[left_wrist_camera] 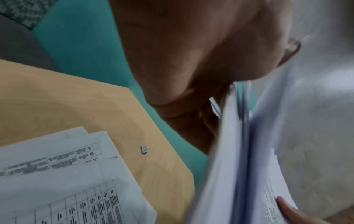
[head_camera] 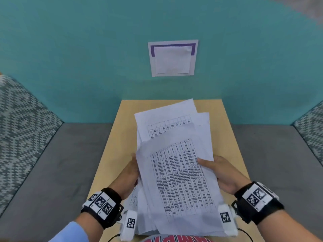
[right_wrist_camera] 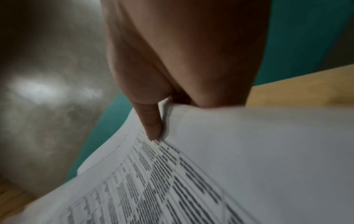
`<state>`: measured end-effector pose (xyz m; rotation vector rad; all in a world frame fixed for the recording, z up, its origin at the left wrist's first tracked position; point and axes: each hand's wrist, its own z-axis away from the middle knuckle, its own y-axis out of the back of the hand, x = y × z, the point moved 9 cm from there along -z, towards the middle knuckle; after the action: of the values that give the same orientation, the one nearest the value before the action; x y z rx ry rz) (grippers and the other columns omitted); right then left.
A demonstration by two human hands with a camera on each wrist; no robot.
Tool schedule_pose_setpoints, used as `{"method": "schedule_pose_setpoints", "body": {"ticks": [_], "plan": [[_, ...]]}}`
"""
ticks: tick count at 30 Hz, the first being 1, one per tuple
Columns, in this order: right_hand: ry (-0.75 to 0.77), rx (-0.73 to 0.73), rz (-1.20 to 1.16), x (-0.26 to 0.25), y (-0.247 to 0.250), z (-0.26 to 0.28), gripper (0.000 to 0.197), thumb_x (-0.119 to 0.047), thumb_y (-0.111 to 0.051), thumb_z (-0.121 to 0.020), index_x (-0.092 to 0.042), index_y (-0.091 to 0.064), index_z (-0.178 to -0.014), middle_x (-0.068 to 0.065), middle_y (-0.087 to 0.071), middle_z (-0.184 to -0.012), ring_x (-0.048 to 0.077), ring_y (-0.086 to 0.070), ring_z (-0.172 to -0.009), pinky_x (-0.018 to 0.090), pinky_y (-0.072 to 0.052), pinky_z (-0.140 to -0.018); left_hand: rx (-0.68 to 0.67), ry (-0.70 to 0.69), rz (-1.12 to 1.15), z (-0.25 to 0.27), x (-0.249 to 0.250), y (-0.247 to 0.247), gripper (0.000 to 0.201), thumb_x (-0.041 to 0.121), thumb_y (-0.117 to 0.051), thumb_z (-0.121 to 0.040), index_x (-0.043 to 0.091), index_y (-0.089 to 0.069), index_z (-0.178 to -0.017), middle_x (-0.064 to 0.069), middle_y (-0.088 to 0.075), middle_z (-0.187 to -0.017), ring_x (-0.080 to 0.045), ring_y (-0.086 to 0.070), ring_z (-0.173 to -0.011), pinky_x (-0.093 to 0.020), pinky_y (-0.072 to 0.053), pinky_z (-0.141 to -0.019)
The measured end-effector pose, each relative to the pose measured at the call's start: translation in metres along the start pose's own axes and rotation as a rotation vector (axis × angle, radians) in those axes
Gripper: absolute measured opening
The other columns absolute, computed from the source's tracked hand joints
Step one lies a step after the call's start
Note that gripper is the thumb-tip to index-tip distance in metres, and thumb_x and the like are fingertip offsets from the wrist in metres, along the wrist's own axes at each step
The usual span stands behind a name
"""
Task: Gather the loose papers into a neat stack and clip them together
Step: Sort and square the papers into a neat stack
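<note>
A bundle of printed white papers point(head_camera: 178, 172) is lifted over the small wooden table point(head_camera: 227, 137), its sheets fanned and uneven. My left hand point(head_camera: 131, 172) grips its left edge, with the fingers hidden behind the sheets. On the right edge, my right hand point(head_camera: 220, 170) holds with the thumb on top. The left wrist view shows the bundle point(left_wrist_camera: 239, 166) edge-on, more loose sheets point(left_wrist_camera: 67, 174) lying on the table, and a small binder clip point(left_wrist_camera: 145, 149) on bare wood beside them. The right wrist view shows one finger point(right_wrist_camera: 151, 124) pressed on the printed sheet point(right_wrist_camera: 229, 166). The clip is hidden in the head view.
A teal wall point(head_camera: 87, 67) rises right behind the table, with a paper notice point(head_camera: 173, 58) stuck on it. Grey seat cushions point(head_camera: 52, 172) flank the table on both sides, backed by patterned upholstery point(head_camera: 21, 119). The table is narrow, its side edges close to the papers.
</note>
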<state>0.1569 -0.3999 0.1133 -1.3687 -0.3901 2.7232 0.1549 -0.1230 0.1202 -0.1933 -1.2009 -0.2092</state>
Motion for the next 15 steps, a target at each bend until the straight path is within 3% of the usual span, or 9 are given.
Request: {"method": "schedule_pose_setpoints", "body": {"ticks": [2, 3, 5, 8, 11, 12, 13, 14, 15], "plan": [[0.082, 0.056, 0.011, -0.008, -0.001, 0.003, 0.035, -0.012, -0.062, -0.102, -0.007, -0.065, -0.137, 0.014, -0.076, -0.127, 0.035, -0.072, -0.12, 0.058, -0.051, -0.108, -0.056, -0.01, 0.033, 0.003, 0.001, -0.005, 0.097, 0.101, -0.043, -0.069, 0.045, -0.058, -0.146, 0.003, -0.072, -0.132, -0.024, -0.068, -0.125, -0.043, -0.051, -0.109], [0.137, 0.08, 0.01, -0.016, -0.001, 0.007, 0.034, -0.012, -0.062, -0.102, -0.01, -0.066, -0.136, 0.012, -0.076, -0.127, 0.032, -0.072, -0.119, 0.056, -0.052, -0.108, -0.06, -0.051, 0.052, 0.006, 0.009, -0.007, 0.099, 0.098, -0.057, -0.065, 0.039, -0.061, -0.145, 0.002, -0.074, -0.133, -0.025, -0.071, -0.125, -0.042, -0.055, -0.107], [0.264, 0.119, 0.016, -0.032, 0.0, 0.017, 0.032, -0.013, -0.063, -0.101, -0.014, -0.068, -0.132, 0.008, -0.077, -0.127, 0.025, -0.074, -0.117, 0.048, -0.056, -0.104, -0.004, -0.131, 0.068, 0.008, 0.027, -0.008, 0.086, 0.069, -0.088, -0.067, 0.023, -0.067, -0.137, 0.001, -0.078, -0.133, -0.021, -0.073, -0.125, -0.045, -0.058, -0.109], [0.476, 0.147, 0.116, -0.055, -0.001, 0.038, 0.035, -0.018, -0.074, -0.089, -0.015, -0.073, -0.124, 0.002, -0.08, -0.119, 0.018, -0.077, -0.11, 0.038, -0.06, -0.094, 0.184, -0.252, 0.01, 0.01, 0.044, 0.002, 0.048, 0.021, -0.085, -0.087, 0.019, -0.07, -0.133, 0.001, -0.08, -0.129, -0.017, -0.075, -0.123, -0.044, -0.058, -0.109], [0.563, 0.207, 0.226, -0.049, 0.006, 0.041, 0.023, -0.017, -0.084, -0.081, -0.015, -0.078, -0.103, -0.007, -0.084, -0.094, 0.006, -0.079, -0.086, 0.017, -0.06, -0.076, 0.225, -0.248, -0.003, 0.007, 0.038, 0.0, 0.039, 0.015, -0.08, -0.093, 0.019, -0.073, -0.132, 0.001, -0.081, -0.126, -0.016, -0.075, -0.123, -0.036, -0.058, -0.105], [0.546, 0.24, 0.275, -0.038, 0.01, 0.038, 0.023, -0.027, -0.088, -0.077, -0.013, -0.078, -0.093, -0.008, -0.083, -0.08, 0.005, -0.077, -0.072, 0.013, -0.057, -0.067, 0.21, -0.22, -0.029, 0.004, 0.03, -0.004, 0.038, 0.018, -0.081, -0.093, 0.022, -0.075, -0.13, 0.005, -0.081, -0.126, -0.014, -0.075, -0.122, -0.035, -0.058, -0.104], [0.503, 0.283, 0.34, -0.024, 0.016, 0.032, 0.039, -0.045, -0.09, -0.071, -0.012, -0.076, -0.085, -0.003, -0.078, -0.069, 0.011, -0.072, -0.06, 0.017, -0.056, -0.06, 0.187, -0.172, -0.052, 0.0, 0.018, -0.008, 0.038, 0.021, -0.082, -0.092, 0.026, -0.075, -0.129, 0.008, -0.081, -0.125, -0.012, -0.075, -0.121, -0.034, -0.058, -0.103], [0.46, 0.325, 0.398, -0.009, 0.023, 0.025, 0.053, -0.06, -0.088, -0.065, -0.012, -0.076, -0.083, 0.008, -0.076, -0.067, 0.023, -0.071, -0.06, 0.029, -0.059, -0.059, 0.175, -0.118, -0.072, -0.004, 0.004, -0.009, 0.037, 0.023, -0.083, -0.092, 0.028, -0.075, -0.127, 0.008, -0.082, -0.125, -0.012, -0.076, -0.119, -0.034, -0.058, -0.103], [0.44, 0.327, 0.412, 0.004, 0.026, 0.017, 0.053, -0.063, -0.086, -0.065, -0.017, -0.079, -0.09, 0.016, -0.079, -0.077, 0.036, -0.074, -0.072, 0.042, -0.063, -0.067, 0.171, -0.066, -0.101, -0.006, -0.008, -0.009, 0.035, 0.025, -0.084, -0.091, 0.029, -0.075, -0.125, 0.005, -0.082, -0.124, -0.014, -0.076, -0.117, -0.037, -0.058, -0.103]]}}
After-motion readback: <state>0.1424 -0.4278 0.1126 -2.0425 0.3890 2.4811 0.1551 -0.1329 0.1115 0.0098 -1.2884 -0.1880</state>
